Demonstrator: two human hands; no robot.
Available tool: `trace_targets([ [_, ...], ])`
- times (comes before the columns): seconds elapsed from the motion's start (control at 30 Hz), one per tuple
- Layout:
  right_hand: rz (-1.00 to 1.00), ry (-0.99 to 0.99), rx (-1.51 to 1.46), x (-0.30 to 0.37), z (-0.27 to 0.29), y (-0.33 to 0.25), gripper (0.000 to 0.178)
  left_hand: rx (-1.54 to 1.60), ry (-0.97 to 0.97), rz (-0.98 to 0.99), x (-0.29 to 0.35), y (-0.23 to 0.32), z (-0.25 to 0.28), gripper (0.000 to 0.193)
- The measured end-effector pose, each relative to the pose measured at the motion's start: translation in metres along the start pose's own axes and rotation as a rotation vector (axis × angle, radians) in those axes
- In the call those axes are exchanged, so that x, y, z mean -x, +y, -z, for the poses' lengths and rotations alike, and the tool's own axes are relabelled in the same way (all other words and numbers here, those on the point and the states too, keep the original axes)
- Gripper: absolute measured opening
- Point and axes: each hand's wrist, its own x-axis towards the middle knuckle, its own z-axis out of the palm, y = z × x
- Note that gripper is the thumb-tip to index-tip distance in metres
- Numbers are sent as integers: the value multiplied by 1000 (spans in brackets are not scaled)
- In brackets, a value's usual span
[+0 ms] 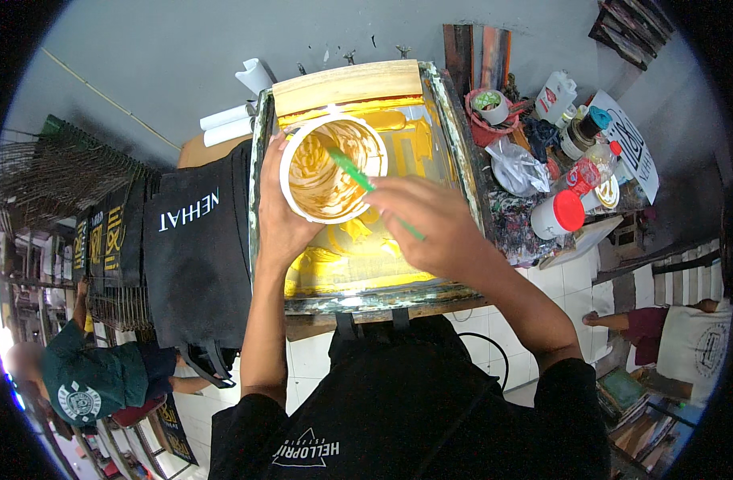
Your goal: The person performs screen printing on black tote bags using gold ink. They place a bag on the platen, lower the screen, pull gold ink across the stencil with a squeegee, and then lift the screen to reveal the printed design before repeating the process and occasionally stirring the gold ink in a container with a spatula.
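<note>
My left hand (282,216) grips a white plastic tub (290,180) from its left side and tilts its mouth toward me. Yellow-brown ink coats the tub's inner wall in streaks. My right hand (426,224) is closed around the green handle of a spatula (352,172), whose far end reaches into the tub; its tip is partly lost against the ink. Beneath both hands lies a screen printing frame (454,136) with yellow ink smeared over its mesh. A wooden squeegee (346,84) rests across the frame's far end, with yellow ink along its lower edge.
Black printed fabric bags (194,240) lie left of the frame. To the right, a cluttered bench holds a red-lidded jar (558,214), a plastic bag (518,168), bottles and a red basket (490,120). One person (102,372) is at far left, another (678,344) at far right.
</note>
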Motion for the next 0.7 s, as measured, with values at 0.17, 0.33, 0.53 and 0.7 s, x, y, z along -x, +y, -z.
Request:
trace_targets([
  [0.17,2,-90,-76,3,-8,-9,28,51,52,0,4,-14,-6,113],
  [0.33,-391,-33,-346,14,1,-2,25,-56,43,8,6,-14,-2,112],
  [0.53,-946,493,-1191,46,19,41,24,-432,28,165,17,-19,32,102],
  [0.7,-659,147,-508,64,-3,43,25,-471,136,258,32,-30,67,103],
])
